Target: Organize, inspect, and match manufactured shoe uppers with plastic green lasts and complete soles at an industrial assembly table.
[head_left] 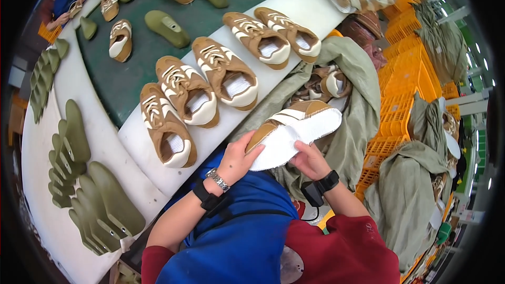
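Observation:
A brown and white shoe upper (301, 131) is held in front of my body, its white underside turned toward me. My left hand (238, 159) is closed round its left end, thumb over the edge. At the lower edge, my right hand (310, 161) pinches it, the thumb lying on the white bottom; its other fingers are partly hidden. Just beyond, a grey-green cloth sack (363, 73) gapes with more brown shoes (334, 83) inside. On the white table ledge (152, 150) to the left stand several laced brown shoes (167, 126) in a slanting row.
Olive-green shoe lasts (113, 200) stand packed on the white left table. Further lasts (167, 29) and shoes lie scattered over the dark green belt (100, 73). Orange crates (405, 89) and another cloth sack (402, 189) fill the right. Someone else's hand (64, 18) shows at far left.

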{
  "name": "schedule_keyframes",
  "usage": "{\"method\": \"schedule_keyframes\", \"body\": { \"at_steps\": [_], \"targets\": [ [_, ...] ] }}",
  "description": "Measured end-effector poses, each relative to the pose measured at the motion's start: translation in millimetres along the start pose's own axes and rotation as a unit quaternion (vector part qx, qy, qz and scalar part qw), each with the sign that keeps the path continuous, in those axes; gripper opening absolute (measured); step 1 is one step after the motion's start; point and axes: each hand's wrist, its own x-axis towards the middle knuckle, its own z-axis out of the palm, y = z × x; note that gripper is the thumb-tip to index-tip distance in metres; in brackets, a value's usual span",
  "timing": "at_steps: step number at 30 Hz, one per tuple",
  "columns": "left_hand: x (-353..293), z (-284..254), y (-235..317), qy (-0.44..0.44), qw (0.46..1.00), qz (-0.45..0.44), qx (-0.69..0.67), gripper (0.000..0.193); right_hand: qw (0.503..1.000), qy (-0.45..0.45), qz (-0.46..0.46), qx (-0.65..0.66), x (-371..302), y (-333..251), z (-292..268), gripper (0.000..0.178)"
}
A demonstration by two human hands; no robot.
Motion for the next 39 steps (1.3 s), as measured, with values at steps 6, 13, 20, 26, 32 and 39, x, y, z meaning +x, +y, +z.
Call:
{"method": "schedule_keyframes", "body": {
  "at_steps": [6, 13, 20, 26, 32, 39],
  "targets": [
    [-16, -26, 0, -0.01, 0.998, -0.054, 0.023, 0.031, 0.995, 0.062, -0.075, -0.001, 9, -48, -20, 0.051],
    [-33, -53, 14, -0.011, 0.97, -0.115, -0.214, 0.032, 0.998, -0.049, 0.024, -0.033, 10, -50, -12, 0.054],
    [-30, -89, 22, -0.039, 0.991, -0.097, -0.085, 0.026, 0.976, -0.18, 0.021, -0.121, -3, -71, 6, 0.08],
    [-27, -90, 34, 0.015, 0.999, -0.03, -0.023, 0.029, 0.968, -0.095, 0.077, -0.221, -12, -93, -2, 0.069],
    [-26, -78, 22, 0.098, 0.995, 0.011, -0.009, 0.026, 0.918, -0.198, 0.115, -0.324, -40, -114, -4, 0.046],
    [-50, -79, 36, 0.053, 0.999, -0.012, -0.005, 0.025, 0.899, -0.073, 0.113, -0.416, -57, -156, -49, 0.038]
  ]
}}
